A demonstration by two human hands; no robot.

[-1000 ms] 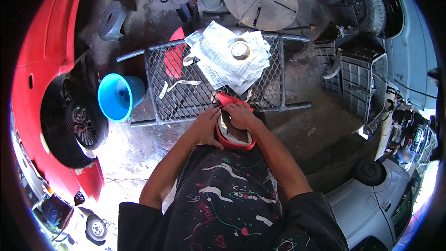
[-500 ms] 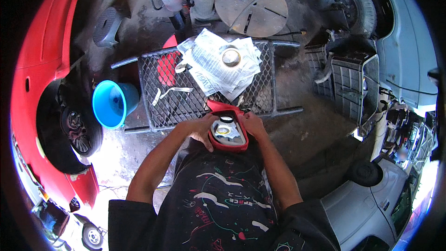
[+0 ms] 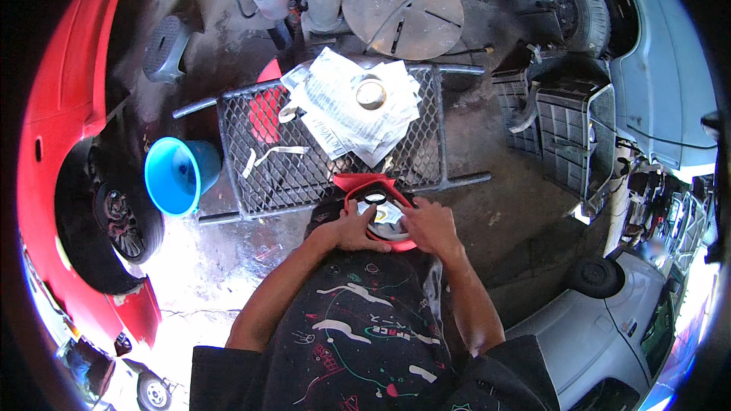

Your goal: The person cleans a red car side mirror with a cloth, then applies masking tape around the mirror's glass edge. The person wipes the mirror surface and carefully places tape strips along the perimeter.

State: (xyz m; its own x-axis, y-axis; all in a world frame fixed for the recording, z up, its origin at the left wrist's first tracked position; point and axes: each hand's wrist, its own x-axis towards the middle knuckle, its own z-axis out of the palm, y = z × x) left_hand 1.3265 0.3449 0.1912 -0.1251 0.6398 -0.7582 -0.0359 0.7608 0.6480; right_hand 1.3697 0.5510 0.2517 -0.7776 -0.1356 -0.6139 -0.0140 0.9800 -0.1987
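A red-rimmed car part (image 3: 399, 245), which looks like a lamp or mirror housing with a pale, shiny inside, rests against my body at the near edge of the mesh rack (image 3: 285, 206). My left hand (image 3: 352, 230) holds its left side, fingers reaching over the rim. On the right side, my right hand (image 3: 432, 228) grips the edge, its fingertips over the opening. A dark ring shows inside near the far end. Just beyond, a red flap (image 3: 364, 180) sticks out. Newspaper sheets (image 3: 327, 84) lie on the rack with a roll of tape (image 3: 371, 93) on top.
Torn strips of tape (image 3: 282, 151) and a red piece (image 3: 266, 110) lie at the rack's left. Beside it stands a blue bucket (image 3: 186, 175). A red car body (image 3: 65, 53) is far left; black grilles (image 3: 571, 122) and a wheel (image 3: 563, 4) are right.
Both hands have moved inward over the part; their fingers now reach past the rim and cover more of the inside. The whole view has shifted slightly.
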